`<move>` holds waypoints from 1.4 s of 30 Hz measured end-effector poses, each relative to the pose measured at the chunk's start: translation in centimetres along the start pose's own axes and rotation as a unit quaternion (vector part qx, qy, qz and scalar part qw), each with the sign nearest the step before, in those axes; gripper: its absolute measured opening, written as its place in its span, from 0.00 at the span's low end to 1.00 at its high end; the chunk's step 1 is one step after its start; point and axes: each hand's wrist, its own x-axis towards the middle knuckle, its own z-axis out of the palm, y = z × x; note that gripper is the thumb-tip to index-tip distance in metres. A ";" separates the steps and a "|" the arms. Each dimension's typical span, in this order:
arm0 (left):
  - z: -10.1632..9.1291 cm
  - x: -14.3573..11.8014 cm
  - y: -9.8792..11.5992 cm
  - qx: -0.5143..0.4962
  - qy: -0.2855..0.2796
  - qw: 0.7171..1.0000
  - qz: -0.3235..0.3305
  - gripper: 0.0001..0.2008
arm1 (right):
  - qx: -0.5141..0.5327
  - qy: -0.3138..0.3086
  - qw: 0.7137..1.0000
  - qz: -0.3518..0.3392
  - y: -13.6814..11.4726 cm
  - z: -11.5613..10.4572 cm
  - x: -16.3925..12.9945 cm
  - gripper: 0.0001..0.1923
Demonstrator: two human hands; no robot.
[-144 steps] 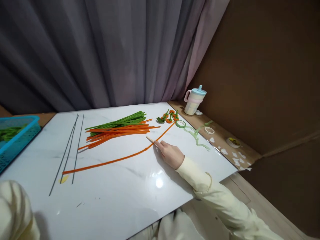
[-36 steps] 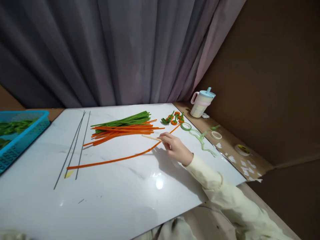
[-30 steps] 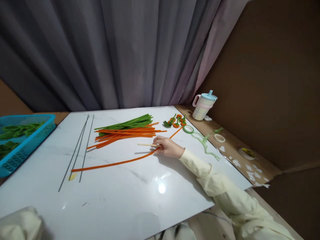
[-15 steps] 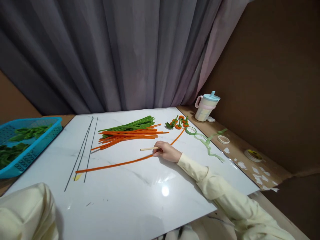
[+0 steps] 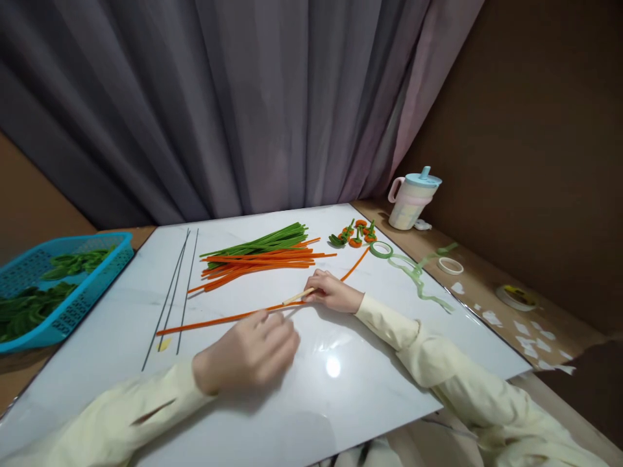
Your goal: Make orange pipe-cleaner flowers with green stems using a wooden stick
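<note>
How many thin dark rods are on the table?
3. The leftmost rod and middle rod converge at their far ends; the third rod lies apart, right of them. Others could be hidden.

My white marbled desktop (image 5: 350,415) carries heaped green stems (image 5: 263,241) and orange stems (image 5: 263,260) toward its far edge, dark wires (image 5: 165,300) toward the left, small orange-and-green pieces (image 5: 355,242) near the far right corner, a green tape roll (image 5: 384,257) by the right edge, and one long orange stem (image 5: 209,322) across its middle.
</note>
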 end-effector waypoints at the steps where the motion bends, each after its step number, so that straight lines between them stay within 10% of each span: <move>1: 0.9 0.5 -0.3 0.024 -0.011 1.000 -0.012 0.08 | 0.000 0.000 1.000 0.002 0.1 0.0 0.0 0.03; 9: 5.7 0.5 -0.5 0.058 0.029 0.997 -0.053 0.06 | 0.030 0.022 0.998 0.041 1.2 -0.6 -0.1 0.02; 26: 6.9 0.0 -0.8 -0.123 -0.026 0.967 -0.220 0.11 | 0.021 0.129 0.991 0.014 0.0 -1.7 -0.8 0.07; 42: 6.8 0.1 -0.9 -0.079 -0.013 0.961 -0.264 0.08 | 0.027 0.050 0.995 0.081 -3.1 1.9 -1.9 0.20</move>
